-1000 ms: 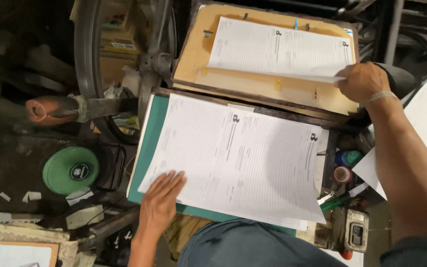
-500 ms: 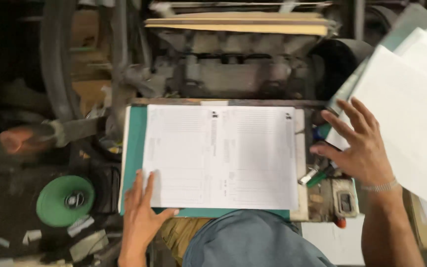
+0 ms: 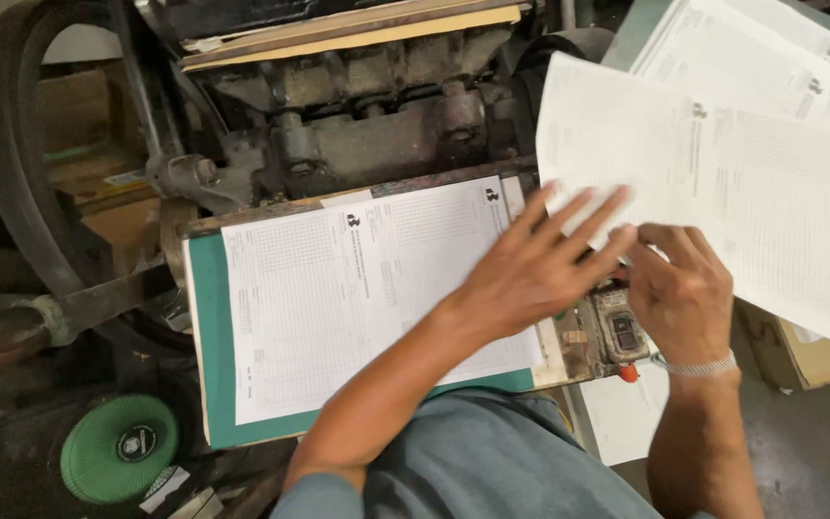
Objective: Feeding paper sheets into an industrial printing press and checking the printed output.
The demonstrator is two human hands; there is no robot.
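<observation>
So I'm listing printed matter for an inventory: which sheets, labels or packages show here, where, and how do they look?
Printed sheet: flat on the green board, white, grey table lines.
Sheet stack: at right, white, fanned, by both hands: left hand, right hand.
Round label: on the green disc, lower left, black.
Cardboard box: under the stack, brown.

Print workshop. Old cast-iron platen press (image 3: pixel 367 125), greasy and worn, large flywheel (image 3: pixel 21 163) at left. Green-topped feed board (image 3: pixel 206 317) carries stack of printed forms (image 3: pixel 357 298); more printed sheets (image 3: pixel 722 183) piled at right. Grimy floor, green disc (image 3: pixel 119 461) lower left.
</observation>
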